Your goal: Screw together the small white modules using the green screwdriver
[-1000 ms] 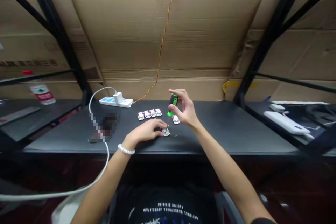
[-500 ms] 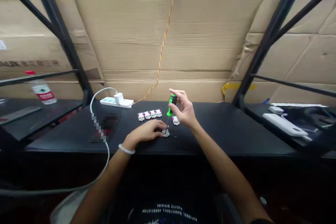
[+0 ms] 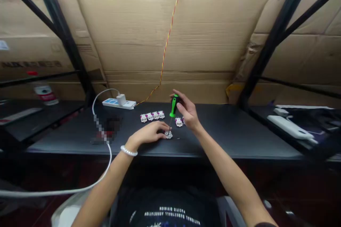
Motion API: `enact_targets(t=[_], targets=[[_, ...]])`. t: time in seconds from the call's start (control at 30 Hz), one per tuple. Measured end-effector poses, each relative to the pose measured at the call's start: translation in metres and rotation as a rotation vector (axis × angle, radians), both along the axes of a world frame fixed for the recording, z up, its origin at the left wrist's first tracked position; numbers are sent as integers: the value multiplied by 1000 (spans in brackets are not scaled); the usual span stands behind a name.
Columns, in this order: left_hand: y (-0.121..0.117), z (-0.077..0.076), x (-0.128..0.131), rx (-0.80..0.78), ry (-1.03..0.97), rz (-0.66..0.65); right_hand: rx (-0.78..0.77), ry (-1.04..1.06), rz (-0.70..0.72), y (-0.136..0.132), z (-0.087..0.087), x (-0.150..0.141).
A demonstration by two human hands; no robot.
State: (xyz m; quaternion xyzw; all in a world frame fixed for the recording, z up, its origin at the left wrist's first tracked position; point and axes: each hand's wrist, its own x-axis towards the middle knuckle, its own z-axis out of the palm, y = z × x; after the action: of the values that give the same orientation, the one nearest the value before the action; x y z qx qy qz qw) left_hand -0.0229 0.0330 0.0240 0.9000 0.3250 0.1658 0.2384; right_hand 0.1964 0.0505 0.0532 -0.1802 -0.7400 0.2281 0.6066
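My right hand (image 3: 187,110) is closed around the green and black handle of a screwdriver (image 3: 174,105). The screwdriver stands nearly upright, its thin shaft reaching down to a small white part (image 3: 168,134) on the black table. With fingers bent, my left hand (image 3: 151,131) grips the left side of that white part. Just beyond lies another white and purple part (image 3: 179,122), with a further one partly hidden behind my right hand. Several similar parts (image 3: 152,115) sit in a row past my left hand. A tiny light piece (image 3: 178,138) rests right of the gripped part.
A white power strip (image 3: 114,103) with a plugged-in charger stands at the back left; its white cable (image 3: 109,156) runs over my left forearm side. A pixelated dark object (image 3: 109,129) lies left. Black shelf posts (image 3: 255,67) flank the table (image 3: 239,138), and cardboard (image 3: 199,42) walls the back.
My right fingers have shifted their hold on the screwdriver handle, the hand turning slightly and uncovering part of another white piece behind it. My left hand stays in place.
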Motion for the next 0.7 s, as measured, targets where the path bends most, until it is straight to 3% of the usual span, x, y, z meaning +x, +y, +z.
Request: enact_targets(t=[0.07,0.23,0.4,0.6,0.7], targets=[[1,-1,0,4,3,4,8,11,-5,-1,0,0],[2,-3,-1,7,-6,0,85,14,-172,-1,1,-1],[2,-2,-1,27,-7,-16,-14,-8,-2,-1,0,0],[2,-3,-1,1,-8,4,78,4,-167,-3,1,-1],[1,-2,-1,2,-8,-6,35,27,-100,-3,0,-3]])
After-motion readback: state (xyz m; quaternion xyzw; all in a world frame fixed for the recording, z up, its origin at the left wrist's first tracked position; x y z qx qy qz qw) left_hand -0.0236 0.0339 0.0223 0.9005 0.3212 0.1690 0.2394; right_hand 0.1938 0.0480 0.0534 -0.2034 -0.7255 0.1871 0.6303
